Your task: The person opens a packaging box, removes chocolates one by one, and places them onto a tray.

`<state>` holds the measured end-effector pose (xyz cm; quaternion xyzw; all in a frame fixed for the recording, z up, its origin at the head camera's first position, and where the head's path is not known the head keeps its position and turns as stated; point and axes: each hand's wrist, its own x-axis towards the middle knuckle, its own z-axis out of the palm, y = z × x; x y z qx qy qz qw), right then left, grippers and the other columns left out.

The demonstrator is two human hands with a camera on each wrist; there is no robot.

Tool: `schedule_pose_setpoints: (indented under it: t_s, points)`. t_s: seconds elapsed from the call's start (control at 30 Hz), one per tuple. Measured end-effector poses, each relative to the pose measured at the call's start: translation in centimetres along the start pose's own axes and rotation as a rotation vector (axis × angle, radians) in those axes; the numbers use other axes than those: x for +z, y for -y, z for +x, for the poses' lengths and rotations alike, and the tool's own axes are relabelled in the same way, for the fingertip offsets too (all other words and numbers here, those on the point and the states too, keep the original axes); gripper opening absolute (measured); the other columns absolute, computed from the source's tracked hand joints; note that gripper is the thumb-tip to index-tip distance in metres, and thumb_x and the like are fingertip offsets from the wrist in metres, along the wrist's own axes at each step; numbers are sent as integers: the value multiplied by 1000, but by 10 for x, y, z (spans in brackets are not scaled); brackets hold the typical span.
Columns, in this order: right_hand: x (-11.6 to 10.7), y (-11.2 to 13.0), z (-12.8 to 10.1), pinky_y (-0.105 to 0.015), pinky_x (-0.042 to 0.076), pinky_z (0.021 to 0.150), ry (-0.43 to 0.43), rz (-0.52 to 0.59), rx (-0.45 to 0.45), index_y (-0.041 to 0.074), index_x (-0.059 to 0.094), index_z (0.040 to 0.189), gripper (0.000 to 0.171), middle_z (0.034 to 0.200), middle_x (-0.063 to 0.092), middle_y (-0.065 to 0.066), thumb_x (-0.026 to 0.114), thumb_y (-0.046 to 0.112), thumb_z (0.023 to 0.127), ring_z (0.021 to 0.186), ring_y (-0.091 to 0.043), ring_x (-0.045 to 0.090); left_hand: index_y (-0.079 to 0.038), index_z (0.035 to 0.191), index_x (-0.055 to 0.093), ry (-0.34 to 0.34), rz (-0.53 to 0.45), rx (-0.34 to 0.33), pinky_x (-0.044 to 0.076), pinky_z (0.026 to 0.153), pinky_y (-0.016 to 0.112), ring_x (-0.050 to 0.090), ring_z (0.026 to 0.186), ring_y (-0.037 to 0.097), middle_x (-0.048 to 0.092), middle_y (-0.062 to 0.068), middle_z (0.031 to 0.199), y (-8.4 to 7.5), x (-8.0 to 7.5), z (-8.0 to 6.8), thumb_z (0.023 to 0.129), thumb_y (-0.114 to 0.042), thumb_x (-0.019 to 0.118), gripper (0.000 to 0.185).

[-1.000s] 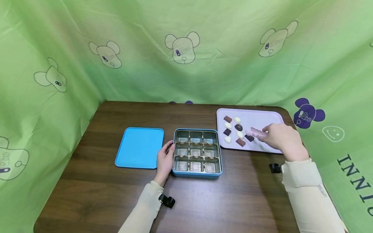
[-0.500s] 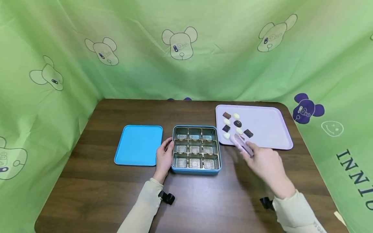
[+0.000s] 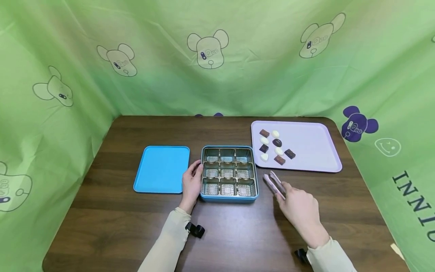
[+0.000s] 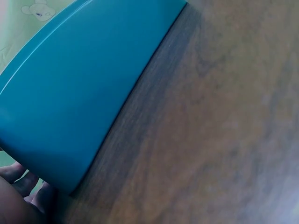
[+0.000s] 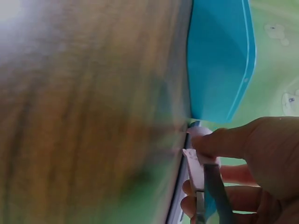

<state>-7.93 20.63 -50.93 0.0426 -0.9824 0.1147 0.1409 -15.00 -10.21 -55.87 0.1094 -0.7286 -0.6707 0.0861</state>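
Note:
In the head view my left hand (image 3: 192, 186) rests against the left side of a blue box (image 3: 227, 200), its fingers along the wall and thumb at the rim. A metallic tray insert (image 3: 227, 178) divides the box into several vacant compartments. My right hand (image 3: 300, 206) grips light purple tongs (image 3: 272, 186) just right of the box. The tongs' tips stand apart with nothing between them. Beyond them, brown, dark and white chocolates (image 3: 279, 160) lie on a lilac tray (image 3: 312, 147). The right wrist view shows fingers (image 5: 229, 142) around the tongs beside the box's blue wall.
A flat blue lid (image 3: 163, 170) lies left of the box on the dark wooden table (image 3: 112, 211). The lilac tray sits close to the box's right back corner. A green printed curtain (image 3: 153, 94) hangs behind the table and at both sides.
My right hand has moved from above the tray toward the near left with the tongs, onto the table side by the box. The left hand stays at the box.

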Motion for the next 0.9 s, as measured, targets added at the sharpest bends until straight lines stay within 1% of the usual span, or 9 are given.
schedule_pose_setpoints:
  t_s: [0.2,0.33,0.47,0.53,0.63,0.77,0.83,0.87,0.9]
  points:
    - [6,-4,-5,-54,39,38,15,-8,-2,2,69,110,38,64,63,-19,83,19,79,50,-43,58,-2,132,65,-9,-6,0,53,92,46,66,111,31,69,19,123,1,0,0,104,-20,60,34]
    - [11,-6,-8,-54,40,38,26,-7,-7,2,68,111,42,65,64,-22,85,21,78,51,-44,59,3,134,62,-4,10,-7,53,91,48,65,112,35,67,23,124,0,1,0,105,-15,57,35]
    - [14,-7,-9,-55,42,40,48,-7,6,2,68,115,48,71,67,-22,87,24,77,53,-43,61,7,134,60,2,23,-14,52,91,50,64,113,39,66,27,124,-1,0,2,105,-11,55,35]
    - [13,-8,-7,-55,43,42,76,-9,23,3,68,118,53,75,69,-21,88,28,76,55,-43,61,7,135,60,10,20,-12,52,92,50,64,114,39,65,26,125,-1,0,3,105,-12,55,35]
    - [5,-8,-3,-52,42,42,157,-1,49,5,68,118,56,74,68,-17,88,35,76,55,-38,60,4,137,59,33,5,-28,51,95,49,63,116,36,65,24,128,-1,-4,1,105,-16,56,37]
    - [-11,-5,8,-54,46,49,238,12,44,6,68,124,59,90,72,-20,85,41,79,68,-41,65,-1,139,59,63,-21,-74,50,97,47,62,117,33,64,20,130,-3,-11,1,105,-21,58,40]
    - [-21,-2,15,-58,50,56,228,17,15,5,67,128,60,103,72,-24,82,41,82,81,-46,68,-1,139,59,76,-18,-78,49,99,48,61,119,33,63,20,132,-8,-14,2,104,-21,59,40]
    - [-25,0,19,-61,51,61,213,19,-4,5,66,129,60,111,71,-25,81,40,84,89,-47,68,-1,140,58,85,-3,-68,49,101,48,61,121,33,62,20,133,-11,-15,3,104,-21,59,41]
    - [-30,2,23,-62,52,64,189,25,-23,5,66,130,58,113,70,-25,80,39,85,93,-47,67,-2,141,57,94,26,-48,48,102,49,60,122,33,62,20,135,-15,-17,3,104,-21,59,42]
